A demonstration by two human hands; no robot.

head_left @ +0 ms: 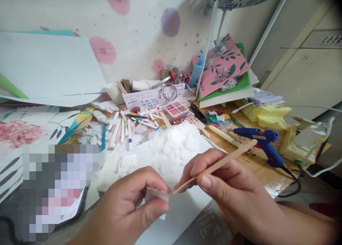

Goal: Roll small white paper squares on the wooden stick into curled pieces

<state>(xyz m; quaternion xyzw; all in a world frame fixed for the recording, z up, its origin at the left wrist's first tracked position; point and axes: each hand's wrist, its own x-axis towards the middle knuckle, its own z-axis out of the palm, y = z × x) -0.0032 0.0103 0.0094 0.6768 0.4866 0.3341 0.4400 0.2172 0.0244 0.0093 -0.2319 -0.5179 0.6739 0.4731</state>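
Between the thumb and fingers of my left hand is a small piece of thin white paper, partly covered by the fingers. My right hand pinches a flat wooden craft stick, which slants down to the left. The stick's lower tip is close to the paper; whether they touch I cannot tell. Both hands are above a white sheet. Past them, a loose heap of small white paper pieces lies on that sheet.
Markers are scattered behind the heap, near a pink palette. A blue glue gun with a black cord lies at right. A pixelated device is at left. Pink flower-decorated paper leans at the back.
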